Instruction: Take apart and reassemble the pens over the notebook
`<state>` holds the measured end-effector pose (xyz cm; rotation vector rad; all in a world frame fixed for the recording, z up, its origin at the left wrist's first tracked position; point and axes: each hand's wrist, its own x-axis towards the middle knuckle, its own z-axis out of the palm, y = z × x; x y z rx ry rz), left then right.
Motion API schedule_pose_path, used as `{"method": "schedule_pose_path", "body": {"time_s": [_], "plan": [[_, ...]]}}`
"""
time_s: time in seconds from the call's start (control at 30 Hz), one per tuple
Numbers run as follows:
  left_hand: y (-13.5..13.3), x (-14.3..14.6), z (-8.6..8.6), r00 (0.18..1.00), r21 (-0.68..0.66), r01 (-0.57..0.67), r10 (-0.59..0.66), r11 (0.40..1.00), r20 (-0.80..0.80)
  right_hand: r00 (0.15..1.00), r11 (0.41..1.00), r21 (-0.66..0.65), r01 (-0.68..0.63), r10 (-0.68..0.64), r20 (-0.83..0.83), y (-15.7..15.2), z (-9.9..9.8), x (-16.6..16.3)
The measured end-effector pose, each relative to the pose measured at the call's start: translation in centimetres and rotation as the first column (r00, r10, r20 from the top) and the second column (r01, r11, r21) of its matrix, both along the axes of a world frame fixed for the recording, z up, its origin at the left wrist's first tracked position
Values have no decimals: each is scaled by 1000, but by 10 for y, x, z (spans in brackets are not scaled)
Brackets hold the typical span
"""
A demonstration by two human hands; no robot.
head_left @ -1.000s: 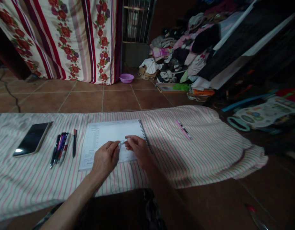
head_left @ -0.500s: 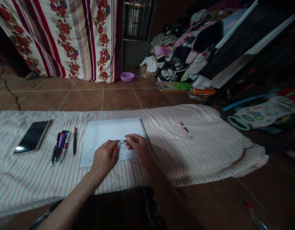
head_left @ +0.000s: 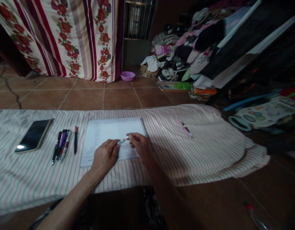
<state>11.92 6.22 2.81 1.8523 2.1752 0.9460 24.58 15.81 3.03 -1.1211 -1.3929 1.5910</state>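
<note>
Both my hands meet over a spiral notebook (head_left: 109, 131) that lies open on a striped cloth (head_left: 205, 150). My left hand (head_left: 104, 157) is curled round the lower end of a small pale pen (head_left: 122, 141). My right hand (head_left: 140, 146) pinches the pen's upper end between thumb and fingers. The pen is held just above the notebook's near right part. A row of several pens (head_left: 62, 146) lies to the left of the notebook, and a dark phone (head_left: 33, 135) lies further left.
A pink pen (head_left: 184, 128) lies on the cloth to the right. Beyond the cloth are brown floor tiles (head_left: 118, 97), a purple bowl (head_left: 127, 76), a flowered curtain (head_left: 65, 35) and a heap of clothes (head_left: 185, 54). A red-capped pen (head_left: 254, 215) lies on the floor at lower right.
My hands have parted slightly, so more of the pale pen shows between them. The view has drifted a little.
</note>
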Motion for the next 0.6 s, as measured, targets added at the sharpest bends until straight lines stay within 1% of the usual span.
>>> {"method": "schedule_pose_path", "body": {"time_s": [0.17,0.43,0.6], "plan": [[0,0,1,1000,-12,1,0,1000,17,1000,999,32,11,-12,11,1,-7,-1],[-1,0,2,1000,-59,-6,7,998,15,999,999,43,29,-30,19,0,-4,-1],[-1,-1,1,1000,-48,-4,5,999,12,999,999,34,35,-36,30,1,-7,-1]]}}
